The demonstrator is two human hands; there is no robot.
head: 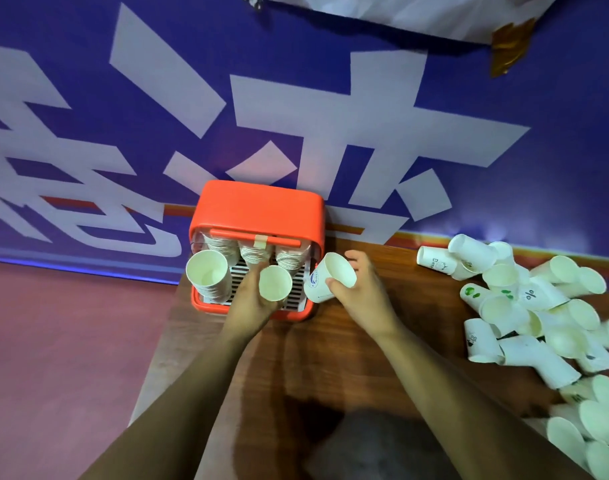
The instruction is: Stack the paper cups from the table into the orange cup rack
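I am logging the stacking step in progress. The left hand (252,301) is gripping a paper cup (275,284), fingers closed round its base, directly before the orange cup rack (258,209). The right hand (361,289) is clamping a blue-marked cup (332,277) beside the rack's right wall. Next move, I judge, is nesting the left cup squarely. The tall stack (207,275) left of those fingers is crowding the approach, while loose cups (538,323) are lying heaped well to the right on the tabletop (330,358).

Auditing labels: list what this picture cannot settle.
Head view:
- Under the left hand and plain cup, the rack floor: hidden by them.
- The pile: cut off by right edge, uncountable.
- Lettering on the right hand's printed cup: too small.
- Bottom dark shape: blurred.
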